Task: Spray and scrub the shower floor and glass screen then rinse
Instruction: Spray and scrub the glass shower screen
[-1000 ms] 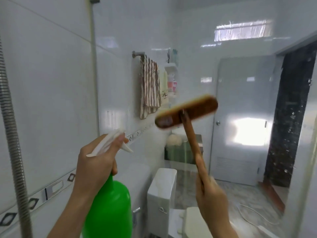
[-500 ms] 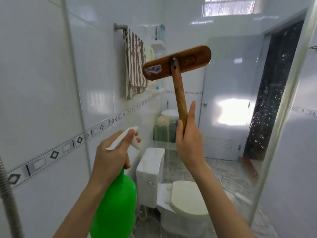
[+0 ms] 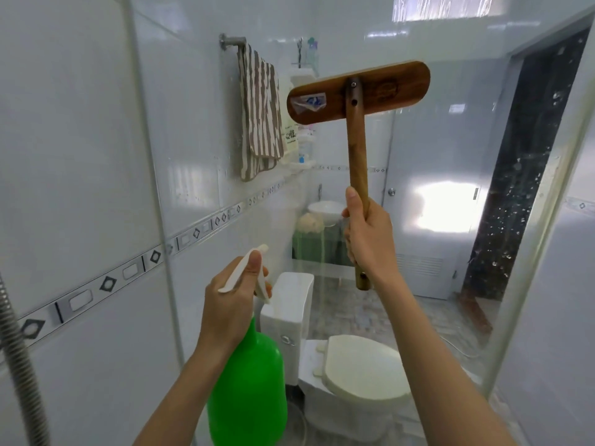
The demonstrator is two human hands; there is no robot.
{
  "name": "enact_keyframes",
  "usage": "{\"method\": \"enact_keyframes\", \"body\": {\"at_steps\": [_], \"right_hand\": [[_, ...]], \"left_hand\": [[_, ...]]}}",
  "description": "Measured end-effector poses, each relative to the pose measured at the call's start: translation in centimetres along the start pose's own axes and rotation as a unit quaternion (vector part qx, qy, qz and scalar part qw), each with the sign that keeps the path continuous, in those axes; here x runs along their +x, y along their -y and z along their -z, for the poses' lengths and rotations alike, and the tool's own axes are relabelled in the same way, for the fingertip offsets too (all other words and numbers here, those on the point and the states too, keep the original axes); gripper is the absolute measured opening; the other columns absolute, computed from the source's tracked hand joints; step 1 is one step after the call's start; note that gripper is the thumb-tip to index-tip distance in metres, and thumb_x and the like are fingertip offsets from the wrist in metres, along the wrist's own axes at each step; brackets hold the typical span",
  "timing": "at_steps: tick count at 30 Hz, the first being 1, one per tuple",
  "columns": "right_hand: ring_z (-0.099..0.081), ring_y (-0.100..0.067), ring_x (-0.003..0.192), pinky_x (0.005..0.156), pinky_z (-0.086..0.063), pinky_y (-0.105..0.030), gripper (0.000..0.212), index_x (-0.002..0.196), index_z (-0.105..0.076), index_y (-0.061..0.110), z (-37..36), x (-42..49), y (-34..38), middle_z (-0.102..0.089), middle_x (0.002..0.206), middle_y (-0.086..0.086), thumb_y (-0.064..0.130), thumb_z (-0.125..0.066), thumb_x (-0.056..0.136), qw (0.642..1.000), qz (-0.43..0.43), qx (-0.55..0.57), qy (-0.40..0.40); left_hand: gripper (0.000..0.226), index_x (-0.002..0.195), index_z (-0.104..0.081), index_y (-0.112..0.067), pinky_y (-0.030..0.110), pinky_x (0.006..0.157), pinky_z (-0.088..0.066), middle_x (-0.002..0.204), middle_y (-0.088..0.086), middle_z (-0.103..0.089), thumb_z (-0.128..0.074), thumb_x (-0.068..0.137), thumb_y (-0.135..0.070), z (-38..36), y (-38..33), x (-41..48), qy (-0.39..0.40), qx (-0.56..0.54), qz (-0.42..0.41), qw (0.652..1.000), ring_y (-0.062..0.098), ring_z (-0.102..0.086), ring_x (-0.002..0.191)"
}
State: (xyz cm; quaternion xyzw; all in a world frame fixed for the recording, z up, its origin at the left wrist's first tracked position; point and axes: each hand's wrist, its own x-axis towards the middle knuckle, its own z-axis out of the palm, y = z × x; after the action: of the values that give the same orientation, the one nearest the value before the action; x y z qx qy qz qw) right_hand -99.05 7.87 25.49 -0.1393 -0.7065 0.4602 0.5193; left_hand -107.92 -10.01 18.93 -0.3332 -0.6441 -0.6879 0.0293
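Observation:
My right hand (image 3: 368, 235) grips the lower handle of a wooden scrub brush (image 3: 358, 91). Its long brown head is held high against the glass screen (image 3: 418, 284), back side facing me. My left hand (image 3: 233, 294) holds a green spray bottle (image 3: 248, 384) by its white trigger head, low and left of the brush, nozzle pointing toward the glass. The glass screen spans the view between a left edge and a right edge strip (image 3: 541, 236). The shower floor is out of view.
Behind the glass stand a white toilet (image 3: 360, 368), a small basin (image 3: 325, 209), a white door (image 3: 434, 220) and a striped towel (image 3: 260, 114) on a wall rail. A metal shower hose (image 3: 19, 365) hangs at far left against the tiled wall.
The brush has been raised higher up the glass and stands more upright. My right hand has slid down to the handle's end. The spray bottle has stayed low on the left.

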Motion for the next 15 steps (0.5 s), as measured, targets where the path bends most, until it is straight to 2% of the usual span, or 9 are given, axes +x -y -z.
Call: {"method": "enact_keyframes", "body": {"at_steps": [2, 4, 7, 9, 12, 14, 15], "right_hand": [[-0.042, -0.012, 0.047, 0.052, -0.040, -0.031, 0.041, 0.072, -0.048, 0.023, 0.2, -0.1, -0.6, -0.045, 0.057, 0.005, 0.058, -0.042, 0.093, 1.000, 0.004, -0.014, -0.006], [-0.042, -0.013, 0.049, 0.054, -0.042, -0.034, 0.041, 0.072, -0.047, 0.024, 0.2, 0.0, -0.7, -0.046, 0.058, 0.003, 0.059, -0.041, 0.093, 1.000, 0.007, -0.025, -0.006], [-0.044, -0.013, 0.049, 0.055, -0.044, -0.033, 0.040, 0.074, -0.047, 0.024, 0.2, 0.1, -0.9, -0.046, 0.058, 0.003, 0.059, -0.040, 0.093, 1.000, 0.006, -0.030, -0.007], [-0.044, -0.012, 0.049, 0.056, -0.045, -0.033, 0.040, 0.074, -0.048, 0.026, 0.1, 0.2, -1.1, -0.046, 0.058, 0.005, 0.061, -0.040, 0.091, 0.999, 0.007, -0.034, -0.008], [-0.045, -0.011, 0.049, 0.055, -0.044, -0.031, 0.040, 0.075, -0.048, 0.026, 0.1, 0.1, -1.1, -0.047, 0.058, 0.003, 0.062, -0.039, 0.090, 0.999, 0.009, -0.030, -0.009], [-0.046, -0.012, 0.051, 0.056, -0.046, -0.032, 0.041, 0.076, -0.049, 0.026, 0.0, 0.1, -1.1, -0.048, 0.059, 0.002, 0.063, -0.038, 0.088, 0.999, 0.010, -0.036, -0.014], [-0.046, -0.014, 0.052, 0.056, -0.046, -0.032, 0.042, 0.076, -0.049, 0.025, -0.1, -0.1, -0.9, -0.048, 0.060, 0.002, 0.064, -0.037, 0.087, 0.999, 0.011, -0.040, -0.016]], "left_hand": [[0.057, 0.077, -0.066, -0.007, 0.021, 0.063, -0.051, 0.063, 0.006, -0.066, -0.042, 0.089, -0.058, 0.2, 0.2, -0.2, -0.011, 0.003, 0.013, 1.000, 0.012, -0.065, 0.060], [0.056, 0.076, -0.064, -0.008, 0.019, 0.058, -0.048, 0.062, 0.012, -0.064, -0.041, 0.089, -0.058, 0.5, 0.5, -0.2, -0.012, 0.022, 0.018, 1.000, 0.015, -0.062, 0.057], [0.049, 0.082, -0.069, -0.016, 0.010, 0.060, -0.048, 0.072, -0.002, -0.072, -0.041, 0.089, -0.055, 0.8, 0.8, -0.2, 0.020, 0.045, 0.000, 0.999, 0.006, -0.069, 0.069], [0.048, 0.081, -0.069, -0.016, 0.010, 0.061, -0.048, 0.072, -0.005, -0.073, -0.042, 0.088, -0.054, 0.7, 0.9, -0.3, 0.038, 0.052, -0.009, 0.998, 0.005, -0.069, 0.070], [0.049, 0.072, -0.064, -0.014, 0.016, 0.054, -0.048, 0.059, -0.003, -0.065, -0.044, 0.087, -0.056, 0.8, 1.1, -0.3, 0.017, 0.053, -0.014, 0.998, 0.009, -0.062, 0.056], [0.048, 0.073, -0.064, -0.013, 0.020, 0.055, -0.049, 0.062, 0.002, -0.066, -0.045, 0.088, -0.054, 1.0, 1.3, -0.3, 0.010, 0.055, -0.021, 0.998, 0.014, -0.064, 0.057], [0.046, 0.076, -0.065, -0.013, 0.016, 0.056, -0.049, 0.067, 0.000, -0.069, -0.045, 0.089, -0.052, 1.1, 1.5, -0.3, 0.014, 0.053, -0.023, 0.998, 0.013, -0.066, 0.062]]}}
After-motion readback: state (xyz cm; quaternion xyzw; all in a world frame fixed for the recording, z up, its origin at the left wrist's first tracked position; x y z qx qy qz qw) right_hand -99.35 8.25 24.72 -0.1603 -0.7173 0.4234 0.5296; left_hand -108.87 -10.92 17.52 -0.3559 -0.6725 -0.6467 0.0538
